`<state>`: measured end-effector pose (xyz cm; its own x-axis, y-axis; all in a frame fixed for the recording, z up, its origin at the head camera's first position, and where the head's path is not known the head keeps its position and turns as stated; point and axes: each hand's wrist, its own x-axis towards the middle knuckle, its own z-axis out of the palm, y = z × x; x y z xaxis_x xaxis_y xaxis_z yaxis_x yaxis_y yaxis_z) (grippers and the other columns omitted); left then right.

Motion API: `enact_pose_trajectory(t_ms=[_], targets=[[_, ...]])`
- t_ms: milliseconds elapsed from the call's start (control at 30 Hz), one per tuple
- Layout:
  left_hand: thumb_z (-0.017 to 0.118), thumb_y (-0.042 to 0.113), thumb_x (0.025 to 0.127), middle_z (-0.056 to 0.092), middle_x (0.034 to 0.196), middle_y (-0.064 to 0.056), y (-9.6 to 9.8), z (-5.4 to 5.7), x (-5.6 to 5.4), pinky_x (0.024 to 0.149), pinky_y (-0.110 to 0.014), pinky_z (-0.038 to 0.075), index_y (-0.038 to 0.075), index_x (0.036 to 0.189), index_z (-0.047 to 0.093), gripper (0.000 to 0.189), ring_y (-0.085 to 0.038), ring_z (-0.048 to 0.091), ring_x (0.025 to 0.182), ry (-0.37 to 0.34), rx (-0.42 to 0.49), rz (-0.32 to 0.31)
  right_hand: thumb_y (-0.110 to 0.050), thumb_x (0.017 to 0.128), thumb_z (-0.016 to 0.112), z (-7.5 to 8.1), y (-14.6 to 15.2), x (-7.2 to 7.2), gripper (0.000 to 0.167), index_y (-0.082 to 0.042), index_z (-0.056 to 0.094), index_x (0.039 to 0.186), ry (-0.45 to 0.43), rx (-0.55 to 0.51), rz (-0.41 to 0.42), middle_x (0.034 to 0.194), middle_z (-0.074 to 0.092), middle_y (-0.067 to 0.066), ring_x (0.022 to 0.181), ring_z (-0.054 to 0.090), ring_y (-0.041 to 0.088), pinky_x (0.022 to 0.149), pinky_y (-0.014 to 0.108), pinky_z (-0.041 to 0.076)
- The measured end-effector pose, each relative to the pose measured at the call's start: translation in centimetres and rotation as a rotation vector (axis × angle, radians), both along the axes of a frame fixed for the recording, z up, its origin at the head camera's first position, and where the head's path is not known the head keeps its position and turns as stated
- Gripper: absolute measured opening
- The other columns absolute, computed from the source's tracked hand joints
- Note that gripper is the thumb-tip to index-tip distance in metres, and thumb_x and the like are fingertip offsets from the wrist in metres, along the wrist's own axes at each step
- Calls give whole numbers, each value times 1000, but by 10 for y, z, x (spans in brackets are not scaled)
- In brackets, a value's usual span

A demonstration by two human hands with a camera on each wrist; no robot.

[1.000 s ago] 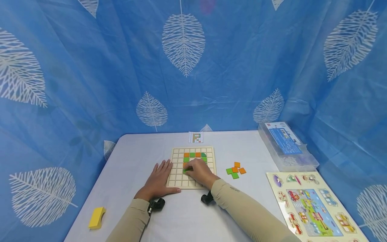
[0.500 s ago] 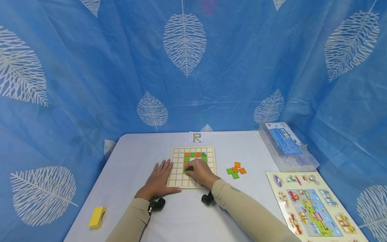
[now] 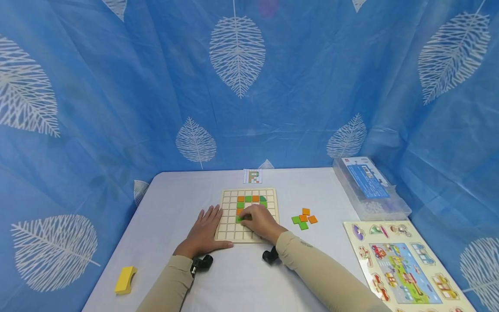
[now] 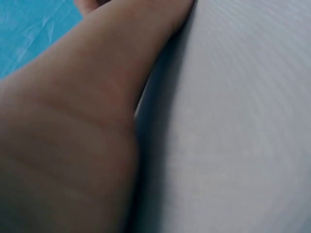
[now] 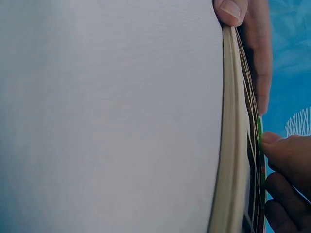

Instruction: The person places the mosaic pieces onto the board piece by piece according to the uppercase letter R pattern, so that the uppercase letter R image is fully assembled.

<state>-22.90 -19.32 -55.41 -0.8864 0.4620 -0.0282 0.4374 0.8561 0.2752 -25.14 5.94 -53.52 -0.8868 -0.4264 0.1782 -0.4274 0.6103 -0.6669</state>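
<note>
A wooden grid board [image 3: 230,236] lies on the white table with orange and green square tiles and one darker green rounded tile [image 3: 263,198] set in its cells. My left hand [image 3: 203,229] lies flat with spread fingers at the board's left edge, thumb along the near corner. Over the board's middle, my right hand [image 3: 260,221] has bent fingers and pinches a green tile [image 3: 238,219] at the board's surface, just below an orange tile [image 3: 238,212]. The right wrist view shows its thumb [image 5: 272,138] against green; the fingers hide part of the tile.
Several loose green and orange tiles [image 3: 303,218] lie right of the board. A small pattern card [image 3: 252,176] is behind it. Farther right are a clear plastic box [image 3: 364,195] and a picture puzzle board [image 3: 356,249]. A yellow arch block [image 3: 124,280] sits at front left.
The right hand stays at the same green tile; its wrist and forearm have shifted slightly to the right. The left hand has not moved.
</note>
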Motion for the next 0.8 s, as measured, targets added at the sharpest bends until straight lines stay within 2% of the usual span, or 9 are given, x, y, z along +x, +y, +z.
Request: enact_pose_trajectory(t_ms=[367, 567, 800], targets=[[60, 91, 79, 16, 173, -15, -1, -1, -1, 126, -53, 3, 2, 167, 22, 131, -34, 9, 159, 6, -3, -6, -7, 93, 82, 5, 32, 2, 13, -11, 83, 106, 36, -9, -44, 104, 76, -2, 101, 70, 15, 89, 33, 58], [60, 91, 78, 17, 173, -15, 0, -3, -1, 126, -52, 3, 3, 167, 22, 131, -33, 9, 159, 10, -1, 1, -6, 92, 84, 8, 59, 1, 17, -9, 82, 108, 22, -17, -92, 108, 76, 1, 108, 70, 22, 95, 41, 57], [62, 91, 77, 17, 173, -14, 0, -7, -3, 126, -52, 2, 3, 168, 22, 132, -33, 8, 159, 14, 5, 8, -9, 92, 84, 12, 87, -5, 17, -8, 82, 110, 5, 10, -163, 110, 76, 3, 107, 70, 23, 95, 44, 56]])
